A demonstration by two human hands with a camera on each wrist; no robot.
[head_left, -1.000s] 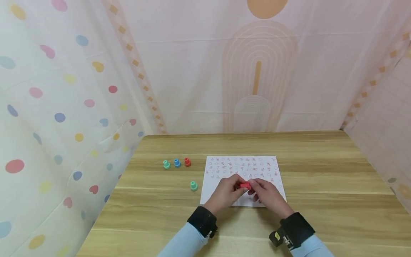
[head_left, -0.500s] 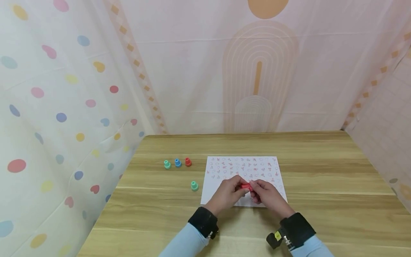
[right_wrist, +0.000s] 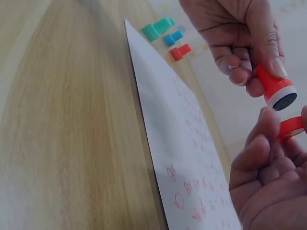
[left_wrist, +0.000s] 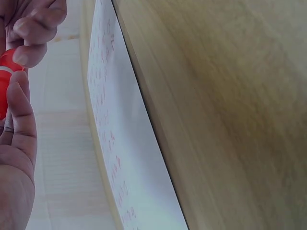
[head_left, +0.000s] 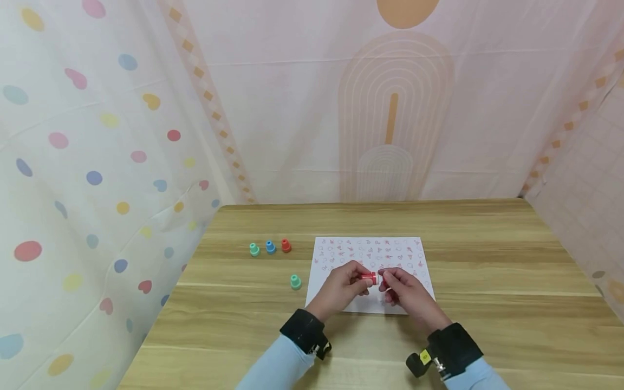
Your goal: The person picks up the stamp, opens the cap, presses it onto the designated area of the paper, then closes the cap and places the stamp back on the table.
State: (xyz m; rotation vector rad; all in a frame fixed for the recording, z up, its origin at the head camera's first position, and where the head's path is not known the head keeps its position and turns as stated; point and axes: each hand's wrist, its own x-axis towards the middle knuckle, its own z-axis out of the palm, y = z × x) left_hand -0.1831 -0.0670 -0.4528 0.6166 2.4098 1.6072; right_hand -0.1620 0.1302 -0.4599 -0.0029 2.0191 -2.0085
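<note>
Over the white sheet (head_left: 327, 284), my left hand (head_left: 339, 286) pinches a small red stamp (head_left: 369, 278) between thumb and fingers. Its white band and dark round stamping face (right_wrist: 286, 101) are bare in the right wrist view. My right hand (head_left: 408, 292) pinches the stamp's red cap (right_wrist: 290, 127), which is off the stamp and close to its end. Rows of small red stamped marks (head_left: 369, 250) fill the upper part of the sheet. In the left wrist view, the red stamp (left_wrist: 3, 93) is cut off by the frame's edge.
Left of the sheet, a green stamp (head_left: 254, 249), a blue stamp (head_left: 270, 247) and a red stamp (head_left: 286, 246) stand in a row. Another green stamp (head_left: 295, 281) stands nearer. All are on a wooden table (head_left: 219, 319), with a patterned curtain (head_left: 292, 108) behind it.
My hands held the capped red stamp together before. Now the cap has come away in my right hand, a small gap shows between them, and the stamp's white band is visible.
</note>
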